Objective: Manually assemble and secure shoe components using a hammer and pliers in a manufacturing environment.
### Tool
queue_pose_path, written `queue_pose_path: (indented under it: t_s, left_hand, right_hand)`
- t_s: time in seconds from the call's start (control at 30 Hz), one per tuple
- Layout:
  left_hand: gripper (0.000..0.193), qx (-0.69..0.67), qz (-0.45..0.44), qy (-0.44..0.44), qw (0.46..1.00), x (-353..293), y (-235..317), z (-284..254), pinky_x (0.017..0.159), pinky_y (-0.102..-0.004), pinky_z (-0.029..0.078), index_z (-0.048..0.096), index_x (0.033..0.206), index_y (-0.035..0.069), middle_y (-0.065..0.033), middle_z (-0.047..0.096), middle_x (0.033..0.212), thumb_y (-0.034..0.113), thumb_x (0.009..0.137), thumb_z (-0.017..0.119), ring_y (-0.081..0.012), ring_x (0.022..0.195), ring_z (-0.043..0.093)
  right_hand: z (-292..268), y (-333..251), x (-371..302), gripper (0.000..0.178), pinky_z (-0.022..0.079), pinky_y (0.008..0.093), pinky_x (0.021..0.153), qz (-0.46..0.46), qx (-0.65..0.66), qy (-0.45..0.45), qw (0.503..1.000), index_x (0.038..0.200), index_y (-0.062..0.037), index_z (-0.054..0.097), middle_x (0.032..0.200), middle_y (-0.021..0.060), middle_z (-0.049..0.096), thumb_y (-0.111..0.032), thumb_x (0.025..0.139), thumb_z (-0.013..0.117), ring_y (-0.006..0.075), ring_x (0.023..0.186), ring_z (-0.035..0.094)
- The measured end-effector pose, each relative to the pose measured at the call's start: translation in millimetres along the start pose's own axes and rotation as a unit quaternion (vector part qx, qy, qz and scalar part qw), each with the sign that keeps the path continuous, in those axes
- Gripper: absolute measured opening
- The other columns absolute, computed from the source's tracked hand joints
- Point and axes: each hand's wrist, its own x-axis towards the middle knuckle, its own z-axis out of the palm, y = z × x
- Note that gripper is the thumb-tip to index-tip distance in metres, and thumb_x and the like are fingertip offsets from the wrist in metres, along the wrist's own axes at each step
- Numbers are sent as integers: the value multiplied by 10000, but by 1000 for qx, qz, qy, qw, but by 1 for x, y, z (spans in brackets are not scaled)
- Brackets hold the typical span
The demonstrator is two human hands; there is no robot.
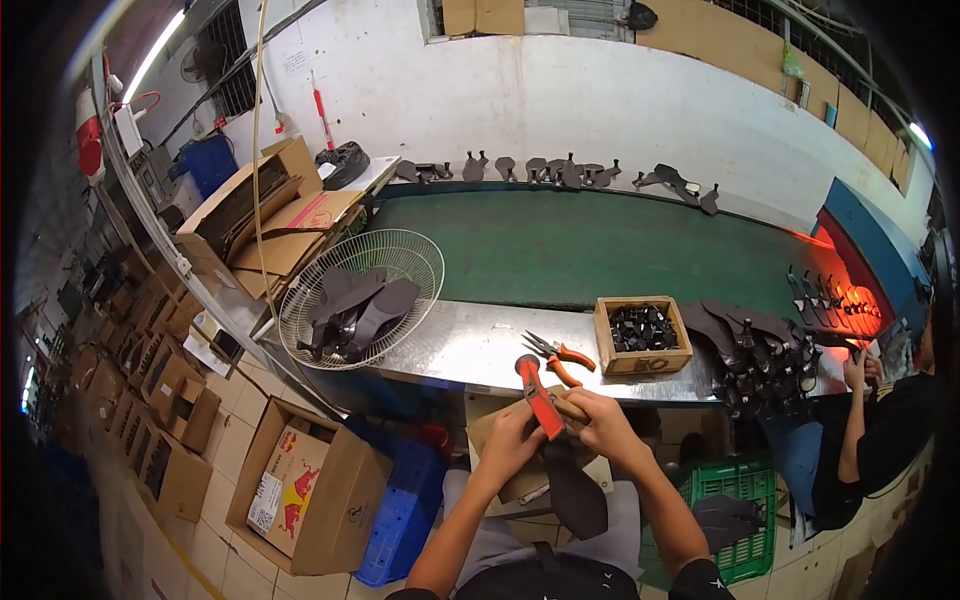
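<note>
Mid-frame well lit, rim vignettes to black. Tube (155, 58) upper left and lamp (920, 136) far right both blown out. Oven (880, 245) throws saturated orange-red glow. Hard white glare on metal bench (475, 342), dark shadow under it. Wall (480, 95) bright. Hammer (541, 403) reads sharp. Left-side boxes (185, 485) dimmer, softer. Heavy fisheye: straight edges bow outward.

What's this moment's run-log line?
right hand: holds red-headed wooden-handled hammer | left hand: by dark grey flat sole, grip hidden | orange-handled pliers: on metal counter | wooden box: black parts inside
</note>
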Motion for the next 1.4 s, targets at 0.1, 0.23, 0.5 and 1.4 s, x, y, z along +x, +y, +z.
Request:
queue_pose_path:
  t_s: [0.1, 0.23, 0.5, 1.4]
  left_hand:
    - [253, 15, -40, -23, 999, 1, -3, -2, 713, -357, 515, 636, 1017, -18, -162, 674, 847, 99, 821, 745, -318, 791, 667]
    - [294, -15, -109, -14, 994, -1, -3, 3, 706, -303, 522, 650, 1079, -23, -120, 707, 875, 100, 830, 748, -212, 769, 684]
    - [259, -109, -88, -79, 987, 8, -28, -2, 681, -264, 517, 728, 1067, 25, -91, 744, 884, 97, 819, 737, -121, 756, 666]
    - [1148, 236, -77, -123, 961, -5, 2, -3, 1173, -475, 213, 18, 1542, -17, -7, 581, 1385, 475, 799, 741, -245, 1370, 441]
  right_hand:
    - [-2, 2, 1, 275, 510, 378, 752, -1, 1, -17, 1000, 1056, -41, 655, 1000, 126, 650, -18, 784, 689, 352, 867, 647]
    - [-11, -11, 6, 266, 507, 325, 752, -28, -57, -8, 998, 1062, -29, 663, 963, 123, 652, -6, 801, 706, 308, 818, 636]
    - [-39, -71, -51, 344, 494, 356, 683, 204, 82, 7, 975, 1281, 18, 481, 833, 177, 629, -128, 981, 565, 279, 726, 629]
    - [-55, -104, -78, 404, 472, 332, 594, -54, -39, 113, 991, 1303, 64, 456, 860, 119, 599, -50, 920, 516, 239, 730, 588]
